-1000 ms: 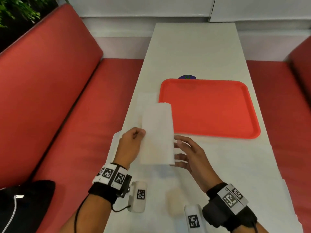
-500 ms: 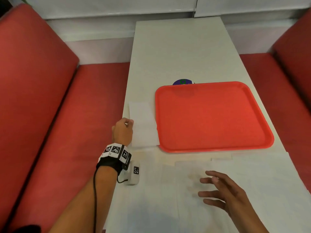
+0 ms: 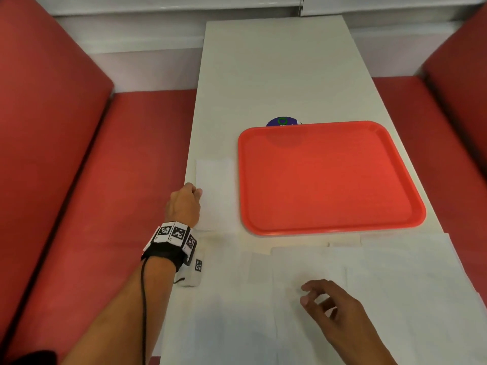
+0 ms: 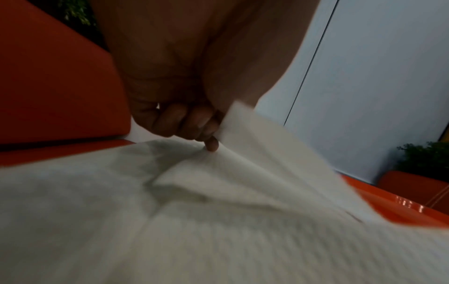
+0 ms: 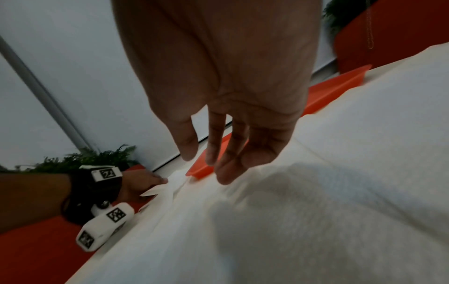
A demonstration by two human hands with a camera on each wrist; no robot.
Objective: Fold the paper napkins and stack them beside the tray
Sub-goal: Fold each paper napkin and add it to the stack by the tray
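A folded white napkin [image 3: 216, 193] lies on the table just left of the red tray [image 3: 329, 177]. My left hand [image 3: 184, 204] is at the napkin's left edge, fingers curled, pinching that edge [image 4: 233, 119] between thumb and fingers. Several unfolded white napkins [image 3: 303, 299] lie spread over the near part of the table. My right hand [image 3: 332, 309] hovers just above them with relaxed fingers [image 5: 223, 157], holding nothing.
The white table [image 3: 279, 75] runs away from me between red bench seats [image 3: 126, 167] on both sides. A purple round sticker [image 3: 282, 121] peeks out behind the tray's far edge. A white wall stands at the far end.
The folded napkin went from held up in both hands to lying beside the tray. My right hand let go and drew back over the unfolded napkins.
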